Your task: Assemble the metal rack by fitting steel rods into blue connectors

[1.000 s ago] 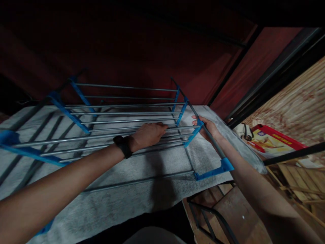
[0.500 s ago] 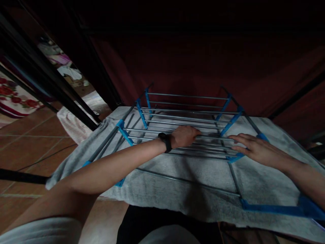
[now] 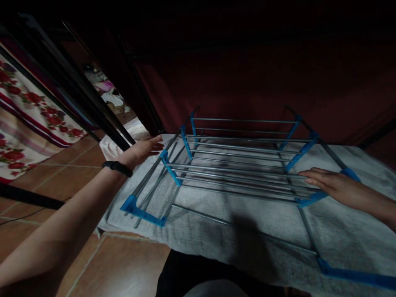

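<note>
A drying rack [image 3: 235, 149] with thin grey metal rods and blue plastic brackets lies on a grey cloth [image 3: 204, 222]. My left hand [image 3: 142, 150], with a black band on the wrist, is beside the rack's left side tube. Its fingers are stretched out and hold nothing. At the rack's right end, my right hand [image 3: 328, 180] pinches the end of one rod, just above a blue bracket [image 3: 311, 200]. The palm hides where that rod meets the bracket. Another blue bracket [image 3: 144, 213] sits at the near left corner.
A dark red cloth [image 3: 229, 90] hangs behind the rack. Black posts [image 3: 89, 95] stand on the left, near a flowered fabric [image 3: 34, 99]. Brown floor tiles [image 3: 108, 264] show at the lower left, and clutter lies farther back.
My left hand has let go of the rod at the rack's middle and moved left to the side tube, opening out. My right hand stays at the right end. The view has shifted left.
</note>
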{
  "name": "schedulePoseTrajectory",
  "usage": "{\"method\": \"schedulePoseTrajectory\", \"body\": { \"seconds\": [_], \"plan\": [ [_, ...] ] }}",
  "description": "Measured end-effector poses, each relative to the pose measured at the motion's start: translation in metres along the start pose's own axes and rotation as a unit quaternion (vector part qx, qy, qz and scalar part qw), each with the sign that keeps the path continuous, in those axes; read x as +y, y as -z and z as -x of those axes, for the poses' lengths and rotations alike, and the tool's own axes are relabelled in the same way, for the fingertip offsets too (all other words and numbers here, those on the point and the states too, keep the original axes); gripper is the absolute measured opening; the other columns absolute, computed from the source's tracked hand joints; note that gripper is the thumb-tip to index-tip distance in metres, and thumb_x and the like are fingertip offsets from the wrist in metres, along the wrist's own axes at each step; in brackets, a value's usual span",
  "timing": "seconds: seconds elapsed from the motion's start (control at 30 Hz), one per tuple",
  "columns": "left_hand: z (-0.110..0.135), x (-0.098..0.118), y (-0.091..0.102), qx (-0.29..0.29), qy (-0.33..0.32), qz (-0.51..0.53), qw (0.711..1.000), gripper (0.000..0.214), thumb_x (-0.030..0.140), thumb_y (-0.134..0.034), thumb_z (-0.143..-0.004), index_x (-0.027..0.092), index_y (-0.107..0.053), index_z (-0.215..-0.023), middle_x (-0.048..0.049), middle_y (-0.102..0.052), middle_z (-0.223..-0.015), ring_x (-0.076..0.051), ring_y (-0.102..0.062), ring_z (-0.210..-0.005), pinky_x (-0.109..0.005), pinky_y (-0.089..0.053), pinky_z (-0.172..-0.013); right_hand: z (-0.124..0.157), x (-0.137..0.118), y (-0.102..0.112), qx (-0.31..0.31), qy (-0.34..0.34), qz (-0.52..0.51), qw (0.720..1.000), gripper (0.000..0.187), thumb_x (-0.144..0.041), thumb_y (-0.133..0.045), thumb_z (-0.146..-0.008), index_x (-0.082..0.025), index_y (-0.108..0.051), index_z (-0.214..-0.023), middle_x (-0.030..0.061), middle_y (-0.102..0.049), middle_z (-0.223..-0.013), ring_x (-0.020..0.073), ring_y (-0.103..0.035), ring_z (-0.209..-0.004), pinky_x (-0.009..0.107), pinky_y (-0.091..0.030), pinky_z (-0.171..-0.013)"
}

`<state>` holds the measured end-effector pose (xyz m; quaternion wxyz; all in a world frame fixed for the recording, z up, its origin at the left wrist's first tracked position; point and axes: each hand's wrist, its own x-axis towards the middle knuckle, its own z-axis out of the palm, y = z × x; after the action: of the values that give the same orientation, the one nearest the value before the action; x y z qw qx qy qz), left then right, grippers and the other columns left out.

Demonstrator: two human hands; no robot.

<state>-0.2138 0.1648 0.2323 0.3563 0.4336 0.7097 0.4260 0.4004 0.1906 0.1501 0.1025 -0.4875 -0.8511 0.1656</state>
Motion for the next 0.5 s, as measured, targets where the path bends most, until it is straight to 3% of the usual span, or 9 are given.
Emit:
{"method": "schedulePoseTrajectory", "body": {
  "seconds": [0.07, 0.2, 0.33, 0.5],
  "plan": [
    [0.002, -0.022, -0.003, -0.056, 0.033, 0.027, 0.998, 0.034, 0.04, -0.051, -0.098, 0.009, -0.064, -0.102, -0.0117, -0.071, -0.086, -0.021, -0.066, -0.079, -0.034, -0.054, -0.075, 0.0, 0.002, 0.0, 0.0, 0.002, -0.003, 1.0, 0.046, -0.058, -0.041, -0.093, -0.032, -0.066, -0.121, 0.0061, -0.066, -0.124, 0.0262, -0.063, -0.117, 0.037, -0.05, -0.104],
    [0.003, -0.048, -0.018, -0.126, 0.065, 0.126, 0.982, 0.022, 0.034, -0.067, -0.088, 0.012, -0.067, -0.091, -0.008, -0.069, -0.072, -0.018, -0.065, -0.064, -0.028, -0.055, -0.063, 0.0, 0.007, 0.0, 0.017, 0.006, -0.004, 1.0, 0.043, -0.058, -0.043, -0.092, -0.034, -0.067, -0.119, 0.0051, -0.068, -0.121, 0.0261, -0.065, -0.115, 0.036, -0.051, -0.103],
    [-0.001, -0.053, -0.02, -0.145, 0.037, 0.175, 0.973, 0.021, 0.033, -0.066, -0.088, 0.013, -0.067, -0.08, -0.0058, -0.065, -0.064, -0.015, -0.061, -0.059, -0.025, -0.054, -0.062, -0.001, 0.01, -0.001, 0.01, 0.001, 0.008, 1.0, 0.044, -0.058, -0.042, -0.092, -0.034, -0.067, -0.12, 0.0053, -0.067, -0.124, 0.0273, -0.063, -0.118, 0.039, -0.051, -0.104],
    [0.003, -0.049, -0.024, -0.124, 0.027, 0.205, 0.97, 0.022, 0.031, -0.07, -0.085, 0.014, -0.062, -0.075, -0.0026, -0.061, -0.061, -0.013, -0.06, -0.058, -0.026, -0.055, -0.065, -0.001, 0.012, -0.001, 0.001, 0.006, 0.006, 1.0, 0.048, -0.058, -0.04, -0.094, -0.032, -0.064, -0.127, 0.0062, -0.064, -0.129, 0.0272, -0.061, -0.122, 0.041, -0.049, -0.106]
  ]
}}
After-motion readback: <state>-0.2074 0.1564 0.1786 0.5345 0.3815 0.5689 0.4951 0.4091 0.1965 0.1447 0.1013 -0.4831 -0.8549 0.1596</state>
